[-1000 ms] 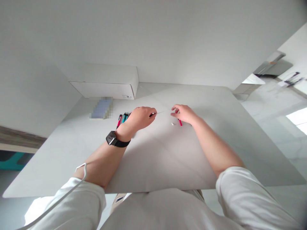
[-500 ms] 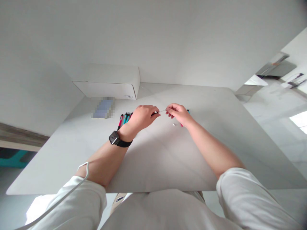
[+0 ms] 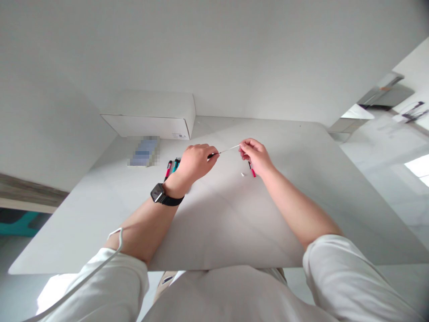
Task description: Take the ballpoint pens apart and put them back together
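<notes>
My left hand (image 3: pixel 198 160), a black watch on its wrist, is closed around a dark pen barrel (image 3: pixel 212 155). A thin pale pen refill (image 3: pixel 230 148) runs from the barrel's tip to my right hand (image 3: pixel 256 154), whose thumb and fingers pinch the far end. Both hands are above the table. Partly covered by my left hand lie a red pen (image 3: pixel 168 170) and a teal pen (image 3: pixel 176 165). Below my right fingers rest a red and black pen piece (image 3: pixel 252 170) and a small white piece (image 3: pixel 243 174).
A white box (image 3: pixel 144 125) stands at the back left of the table (image 3: pixel 214 223), against the wall. In front of it lies a blurred-out bluish item (image 3: pixel 144 151). A white cable (image 3: pixel 90 270) hangs along my left arm.
My right hand has moved up and right, away from my left hand. More of the refill shows between them. The red and black piece below my right hand is more visible.
</notes>
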A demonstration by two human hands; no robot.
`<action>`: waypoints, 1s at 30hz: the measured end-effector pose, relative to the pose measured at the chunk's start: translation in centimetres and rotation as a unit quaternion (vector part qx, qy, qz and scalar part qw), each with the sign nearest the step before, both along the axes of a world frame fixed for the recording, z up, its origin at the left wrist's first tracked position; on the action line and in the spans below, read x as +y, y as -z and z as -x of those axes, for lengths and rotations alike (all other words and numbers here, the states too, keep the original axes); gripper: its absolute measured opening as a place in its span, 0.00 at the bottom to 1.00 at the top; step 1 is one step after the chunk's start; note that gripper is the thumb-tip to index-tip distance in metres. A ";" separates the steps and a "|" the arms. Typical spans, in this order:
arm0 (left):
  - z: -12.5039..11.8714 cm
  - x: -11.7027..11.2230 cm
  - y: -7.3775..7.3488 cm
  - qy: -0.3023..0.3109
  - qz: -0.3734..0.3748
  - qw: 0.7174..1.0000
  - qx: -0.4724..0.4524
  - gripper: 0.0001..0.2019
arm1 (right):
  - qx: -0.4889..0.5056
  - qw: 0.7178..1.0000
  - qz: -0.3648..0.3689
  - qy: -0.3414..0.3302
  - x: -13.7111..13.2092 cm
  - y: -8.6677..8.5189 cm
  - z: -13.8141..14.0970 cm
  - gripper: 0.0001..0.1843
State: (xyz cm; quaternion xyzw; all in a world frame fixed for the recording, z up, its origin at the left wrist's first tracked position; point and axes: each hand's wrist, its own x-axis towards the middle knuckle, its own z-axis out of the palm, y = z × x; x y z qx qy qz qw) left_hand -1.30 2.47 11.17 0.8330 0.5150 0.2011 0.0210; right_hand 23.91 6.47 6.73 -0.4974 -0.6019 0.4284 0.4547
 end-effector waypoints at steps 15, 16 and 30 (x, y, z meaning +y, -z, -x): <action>0.2 0.2 0.3 -0.031 -0.007 0.999 0.028 0.15 | -0.404 0.909 -0.051 -0.091 0.9 0.6 -2.1 0.15; 0.1 0.1 0.3 -0.026 -0.006 0.999 0.030 0.15 | -0.433 0.895 -0.050 -0.095 1.0 1.1 -1.8 0.14; -0.5 0.0 1.6 0.008 0.003 0.999 0.034 0.14 | -0.326 0.937 -0.101 -0.069 0.3 1.5 0.2 0.13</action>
